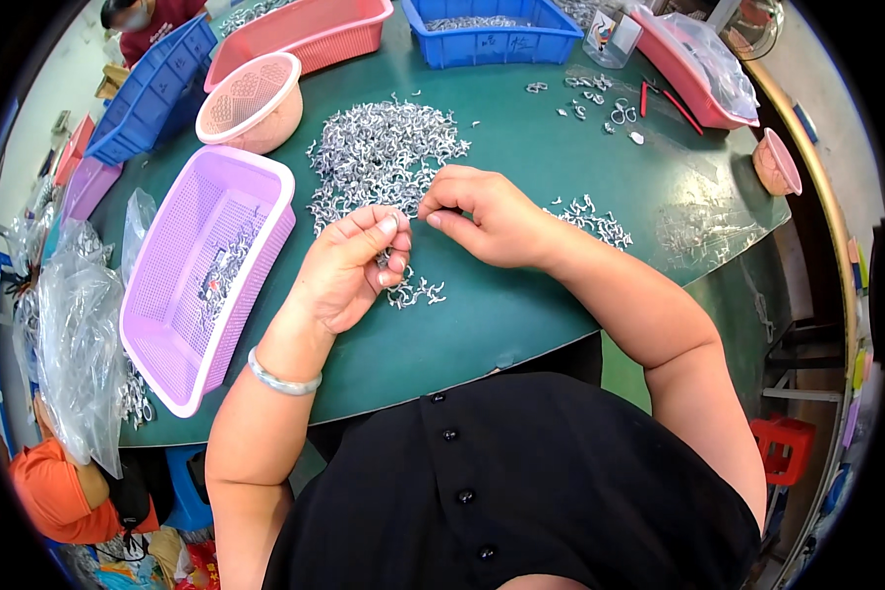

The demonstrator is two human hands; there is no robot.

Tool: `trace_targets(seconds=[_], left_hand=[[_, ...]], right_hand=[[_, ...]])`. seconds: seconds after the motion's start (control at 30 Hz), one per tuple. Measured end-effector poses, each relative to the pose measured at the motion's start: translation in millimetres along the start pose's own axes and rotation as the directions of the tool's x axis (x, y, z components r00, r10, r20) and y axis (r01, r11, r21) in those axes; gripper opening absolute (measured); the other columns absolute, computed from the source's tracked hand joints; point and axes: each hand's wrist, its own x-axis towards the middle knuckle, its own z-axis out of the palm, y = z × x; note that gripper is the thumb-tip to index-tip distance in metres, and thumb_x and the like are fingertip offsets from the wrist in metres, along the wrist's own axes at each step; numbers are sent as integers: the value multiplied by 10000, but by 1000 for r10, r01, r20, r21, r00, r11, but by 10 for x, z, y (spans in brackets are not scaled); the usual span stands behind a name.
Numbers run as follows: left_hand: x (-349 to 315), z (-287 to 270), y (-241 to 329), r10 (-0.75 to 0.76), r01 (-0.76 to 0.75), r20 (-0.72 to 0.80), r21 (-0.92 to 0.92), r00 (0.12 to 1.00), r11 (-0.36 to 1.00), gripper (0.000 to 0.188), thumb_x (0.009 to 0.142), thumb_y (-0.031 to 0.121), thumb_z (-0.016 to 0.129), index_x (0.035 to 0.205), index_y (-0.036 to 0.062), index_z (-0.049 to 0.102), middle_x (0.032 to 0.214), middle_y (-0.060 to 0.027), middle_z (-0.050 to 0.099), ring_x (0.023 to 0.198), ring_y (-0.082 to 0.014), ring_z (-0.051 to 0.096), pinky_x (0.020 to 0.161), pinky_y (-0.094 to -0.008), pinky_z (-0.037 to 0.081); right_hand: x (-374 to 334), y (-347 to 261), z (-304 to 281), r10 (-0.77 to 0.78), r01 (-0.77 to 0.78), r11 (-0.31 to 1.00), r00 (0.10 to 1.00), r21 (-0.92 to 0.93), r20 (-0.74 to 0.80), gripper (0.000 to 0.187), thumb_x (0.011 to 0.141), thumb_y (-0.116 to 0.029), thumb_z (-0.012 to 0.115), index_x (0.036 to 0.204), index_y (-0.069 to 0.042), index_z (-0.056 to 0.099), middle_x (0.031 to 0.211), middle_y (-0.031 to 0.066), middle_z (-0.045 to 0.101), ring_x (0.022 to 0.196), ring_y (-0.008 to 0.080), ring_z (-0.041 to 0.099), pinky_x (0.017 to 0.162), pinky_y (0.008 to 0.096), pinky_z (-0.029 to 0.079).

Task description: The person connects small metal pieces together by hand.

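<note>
Spreading just beyond the left hand (352,264) and right hand (492,218), one roundish heap of metal pieces (379,147) is lying equally near both, showing no clear long axis. The left is curling, seemingly around grey pieces (383,259), while the right is pinching something too small to tell. Two smaller groups are showing: one scatter (600,226) right of the right wrist, one cluster (418,292) right of the left fingers.

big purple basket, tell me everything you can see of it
The purple basket is rectangular and looks like plastic, with finely perforated walls and a smooth, rounded rim. It stands aslant on the green table, left of the left hand, open side up. Small silvery pieces lie inside, mostly toward its right side. No hand touches it.
</note>
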Motion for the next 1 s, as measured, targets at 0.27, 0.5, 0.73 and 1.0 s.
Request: trace_targets(seconds=[0.27, 0.5, 0.73, 1.0], left_hand=[[26, -137, 76, 128, -128, -5, -140, 992, 982, 125, 802, 39, 434, 902, 6, 501, 873, -109, 523, 714, -154, 518, 601, -227, 462], [30, -150, 68, 139, -143, -36, -139, 990, 980, 171, 789, 32, 436, 942, -16, 494, 874, -117, 531, 743, -174, 534, 624, -239, 477], [22, -115, 58, 121, -129, -105, -78, 987, 989, 134, 834, 81, 463, 931, -4, 499, 855, -96, 535, 719, -151, 535, 598, -221, 465], [29, -98, 43, 107, -113, -150, -33, 983, 993, 107, 842, 76, 477, 908, 5, 521, 815, -77, 546, 686, -139, 537, 573, -216, 455]], right_hand=[[40, 136, 94, -17, 14, 964, 1000, -264, -7, 99, 708, -40, 607, 806, -53, 606, 787, 77, 519, 793, 261, 515, 692, 353, 424], [53, 161, 138, -40, 50, 961, 998, -273, 43, 83, 676, -47, 624, 753, -57, 595, 805, 74, 509, 803, 269, 501, 717, 359, 409], [42, 123, 82, -11, 25, 969, 998, -244, 59, 80, 679, -48, 627, 748, -49, 587, 811, 74, 511, 812, 270, 502, 722, 352, 411], [33, 151, 126, -49, 60, 962, 998, -267, 48, 74, 710, -19, 595, 779, -22, 567, 794, 86, 516, 785, 269, 505, 700, 354, 422]])
